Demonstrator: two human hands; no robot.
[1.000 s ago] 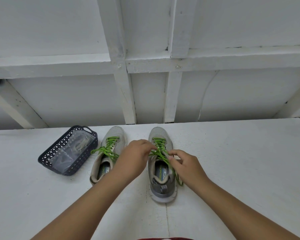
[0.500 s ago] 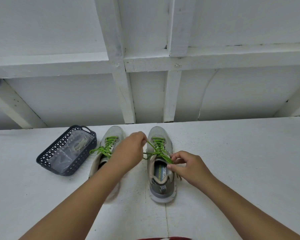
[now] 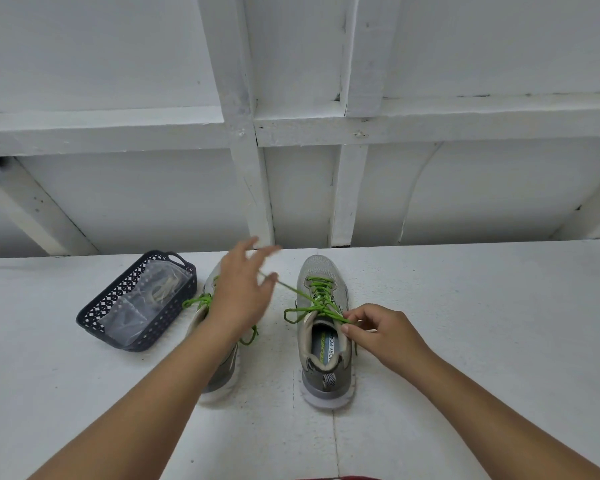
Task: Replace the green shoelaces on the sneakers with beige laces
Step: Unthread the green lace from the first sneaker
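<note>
Your left hand (image 3: 241, 292) is raised over the left sneaker (image 3: 222, 344), fingers spread and blurred, with one end of the green lace (image 3: 321, 299) pinched between thumb and forefinger so the strand runs taut from your fingertips down to the right sneaker (image 3: 323, 330). Your right hand (image 3: 381, 332) rests at the right sneaker's collar, thumb and forefinger pinching the other end of that lace just beside the top eyelets, the remaining fingers curled. The lace remains threaded through the eyelets up the tongue, and one loose loop of it hangs off the sneaker's left side onto the worktop (image 3: 482, 323). Both sneakers stand upright and side by side with toes pointing away from you; your left forearm covers much of the left one, whose own green lace (image 3: 196, 301) shows at its left side and again near your wrist. To the left of the sneakers, near but not touching, sits a dark openwork basket (image 3: 104, 320) holding a clear plastic bag (image 3: 146, 299) with the beige laces (image 3: 163, 285) inside
</note>
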